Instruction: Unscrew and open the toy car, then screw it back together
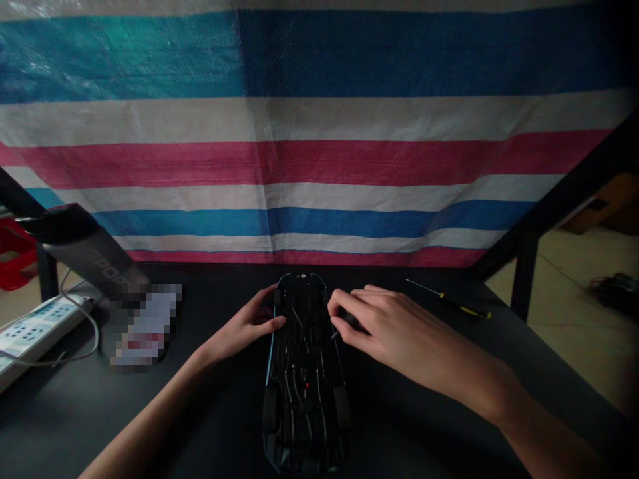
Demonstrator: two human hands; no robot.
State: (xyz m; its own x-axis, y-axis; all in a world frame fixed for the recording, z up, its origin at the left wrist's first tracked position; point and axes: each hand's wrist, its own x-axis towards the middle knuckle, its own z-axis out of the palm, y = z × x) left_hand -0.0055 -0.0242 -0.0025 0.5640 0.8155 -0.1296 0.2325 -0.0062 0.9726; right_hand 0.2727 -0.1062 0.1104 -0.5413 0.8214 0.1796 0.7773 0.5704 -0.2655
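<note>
A toy car (304,372) lies upside down on the dark table, its black underside and wheels facing up. My left hand (247,324) is at the car's left edge near the far wheel, gripping its side with the thumb over the underside. On the other side, my right hand (374,319) has its fingers curled and closed beside the car's right edge. A small dark thing shows partly between those fingers, too hidden to make out. A screwdriver (462,307) with a yellow and black handle lies to the right of my right hand.
A grey bottle (100,256) tilts at the left, near a pixelated flat item (147,326) and a white power strip (42,326) with a cable. Behind the table (210,412) hangs a striped sheet (319,159). Dark frame bars stand at both sides.
</note>
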